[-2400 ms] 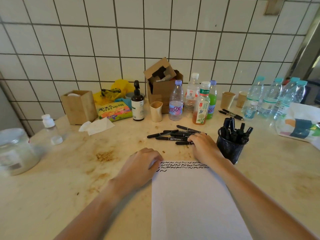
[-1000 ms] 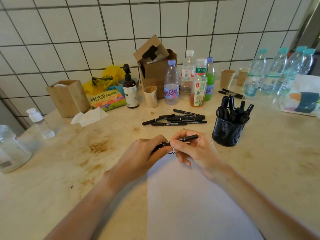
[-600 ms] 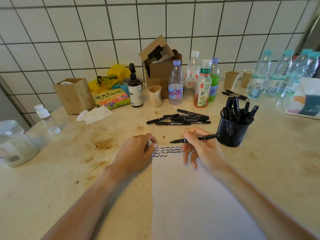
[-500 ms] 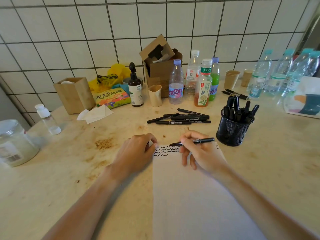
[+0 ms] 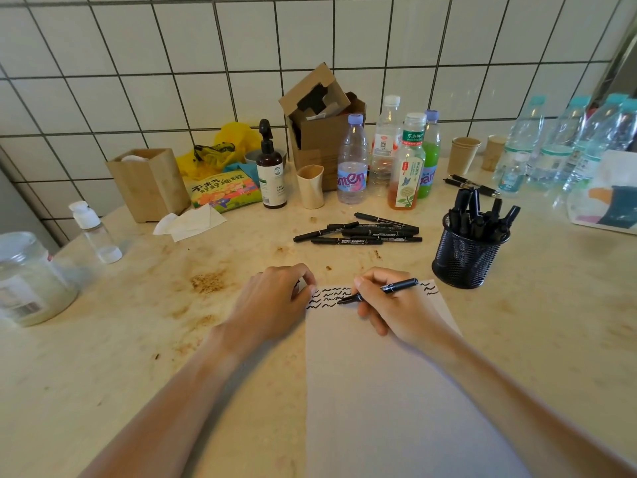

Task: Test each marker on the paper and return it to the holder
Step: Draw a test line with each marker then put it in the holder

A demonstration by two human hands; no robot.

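A white sheet of paper (image 5: 389, 391) lies on the counter, with rows of black squiggles along its top edge. My right hand (image 5: 389, 308) grips an uncapped black marker (image 5: 396, 288); its tip touches the paper at the third row of squiggles. My left hand (image 5: 272, 298) rests curled at the sheet's top left corner, and a small dark piece, perhaps the cap, shows between its fingers. Several black markers (image 5: 362, 231) lie in a loose pile beyond the paper. A black mesh holder (image 5: 463, 258) with several markers stands to the right.
Bottles (image 5: 406, 163), a cardboard box (image 5: 324, 129), a pump bottle (image 5: 270, 167), a small cup (image 5: 310, 186) and a wooden box (image 5: 148, 182) line the tiled wall. Water bottles (image 5: 565, 139) stand at the far right. A glass jar (image 5: 27, 281) sits at the left edge.
My right hand took a marker from the pile, both hands pulled its cap off, and the right hand lowered the tip onto the paper. The left hand settled back at the sheet's corner.
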